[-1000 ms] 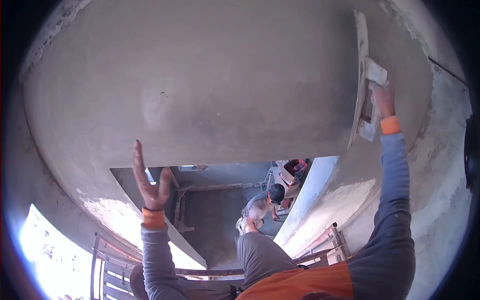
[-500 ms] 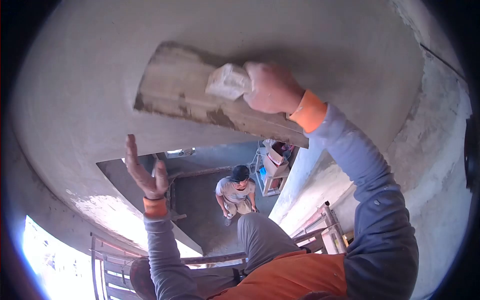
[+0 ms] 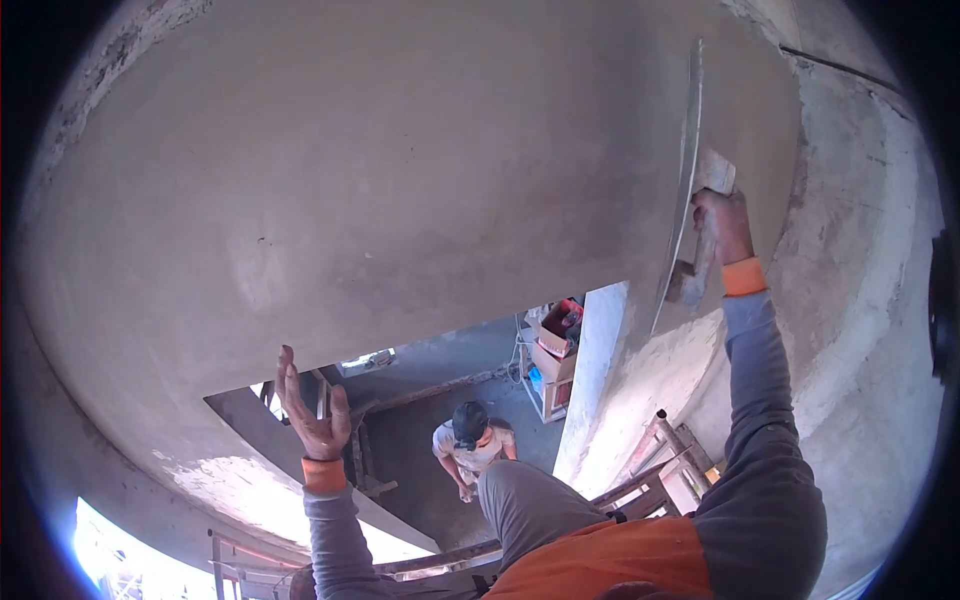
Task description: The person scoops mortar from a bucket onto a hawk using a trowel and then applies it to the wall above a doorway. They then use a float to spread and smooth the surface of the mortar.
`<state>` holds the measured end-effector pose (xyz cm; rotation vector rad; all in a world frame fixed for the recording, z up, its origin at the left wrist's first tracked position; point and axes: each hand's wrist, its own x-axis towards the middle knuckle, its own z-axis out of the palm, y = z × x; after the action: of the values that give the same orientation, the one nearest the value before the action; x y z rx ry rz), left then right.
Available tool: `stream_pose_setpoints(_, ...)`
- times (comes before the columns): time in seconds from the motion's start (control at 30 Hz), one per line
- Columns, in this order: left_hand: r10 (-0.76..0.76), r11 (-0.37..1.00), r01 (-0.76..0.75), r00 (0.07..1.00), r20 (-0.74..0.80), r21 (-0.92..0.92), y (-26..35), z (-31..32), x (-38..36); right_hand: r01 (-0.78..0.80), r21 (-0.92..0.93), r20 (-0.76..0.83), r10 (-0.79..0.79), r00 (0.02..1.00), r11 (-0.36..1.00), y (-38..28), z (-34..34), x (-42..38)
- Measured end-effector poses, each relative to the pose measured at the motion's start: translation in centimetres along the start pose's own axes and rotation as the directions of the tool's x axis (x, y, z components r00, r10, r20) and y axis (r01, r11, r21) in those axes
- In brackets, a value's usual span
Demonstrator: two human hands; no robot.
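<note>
- the float (image 3: 687, 185) stands edge-on toward the right of the plastered wall (image 3: 400, 170), long axis near upright
- the right hand (image 3: 727, 222), nearer, curls round its handle (image 3: 717, 168)
- the left hand (image 3: 318, 428), fingers spread, holds nothing, well apart leftward

Own hands: 2, left hand (image 3: 320, 428), right hand (image 3: 729, 225)
Float (image 3: 716, 172): 1
Orange cuffs (image 3: 743, 277): 2
Co-worker (image 3: 450, 440): 1
Cap (image 3: 469, 424): 1
Cartons (image 3: 552, 366): at least 2, exact count unclear
Opening (image 3: 598, 355): 1
</note>
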<state>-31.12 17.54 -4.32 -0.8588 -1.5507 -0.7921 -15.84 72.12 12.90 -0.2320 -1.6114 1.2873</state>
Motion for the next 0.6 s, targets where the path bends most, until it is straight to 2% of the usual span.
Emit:
stream_pose_setpoints(0.07,0.018,1.000,-0.018,0.999,0.031,-0.003,0.3,0.2,0.0,0.067,0.021,0.074,-0.068,0.995,0.998,-0.2,-0.9,1.8)
stream_pose_setpoints(0.17,0.043,0.998,-0.045,0.997,0.070,0.035,0.8,0.1,0.2,0.172,-0.161,0.134,-0.151,0.979,0.972,-1.8,0.6,4.2)
stream_pose_setpoints(0.23,0.032,0.999,-0.035,0.997,0.065,0.041,0.7,0.0,0.1,0.460,-0.383,0.120,-0.450,0.885,0.801,-2.2,2.8,6.4)
stream_pose_setpoints(0.3,0.007,1.000,-0.008,0.998,0.059,0.019,0.2,0.1,-0.1,0.570,-0.627,0.178,-0.615,0.768,0.531,-3.0,4.7,8.6)
stream_pose_setpoints(0.4,-0.002,1.000,0.001,0.999,0.054,0.013,-0.2,0.2,-0.2,0.448,-0.762,0.109,-0.590,0.800,0.467,-4.0,7.5,10.9)
stream_pose_setpoints(0.47,0.007,1.000,-0.009,0.998,0.059,0.025,-0.6,0.3,-0.3,0.579,-0.686,0.271,-0.584,0.765,0.441,-1.1,7.9,13.9)
stream_pose_setpoints(0.53,0.017,0.999,-0.020,0.997,0.070,0.033,-0.5,0.6,-0.5,0.621,-0.477,0.295,-0.553,0.780,0.622,0.4,7.9,11.7)
stream_pose_setpoints(0.57,0.009,0.999,-0.011,0.996,0.090,0.032,-0.5,0.9,-0.7,0.609,-0.422,0.390,-0.473,0.790,0.671,-1.4,8.0,7.6)
stream_pose_setpoints(0.6,-0.001,1.000,-0.002,0.994,0.111,0.028,-0.5,1.2,-0.9,0.553,-0.452,0.395,-0.399,0.828,0.700,-1.0,7.8,6.0)
